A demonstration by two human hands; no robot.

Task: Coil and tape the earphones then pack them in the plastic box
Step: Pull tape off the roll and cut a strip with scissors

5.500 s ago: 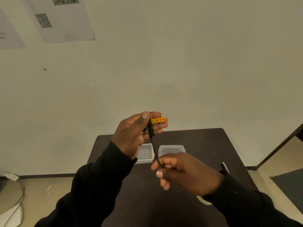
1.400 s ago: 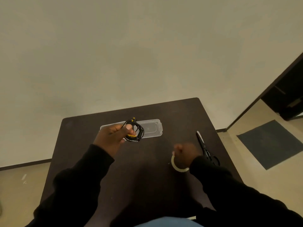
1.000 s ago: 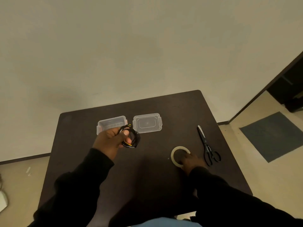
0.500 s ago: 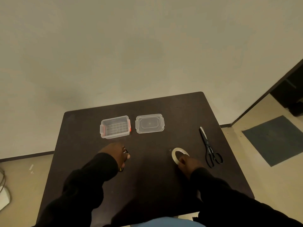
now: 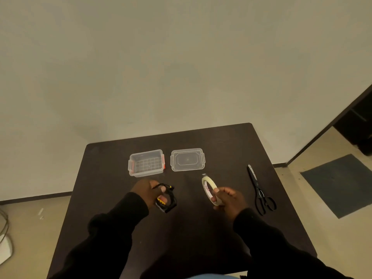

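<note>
Black coiled earphones (image 5: 166, 198) pinched in my left hand (image 5: 148, 193), at 6 o'clock of the open plastic box (image 5: 146, 165). Right hand (image 5: 229, 201) curled round the tape roll (image 5: 209, 191). Best: keep the loops tight, find the tape end, draw a short strip.

Bare indoor rm: plain wall (image 5: 181, 57), dark table (image 5: 221, 141), floor mat (image 5: 338, 184).
</note>
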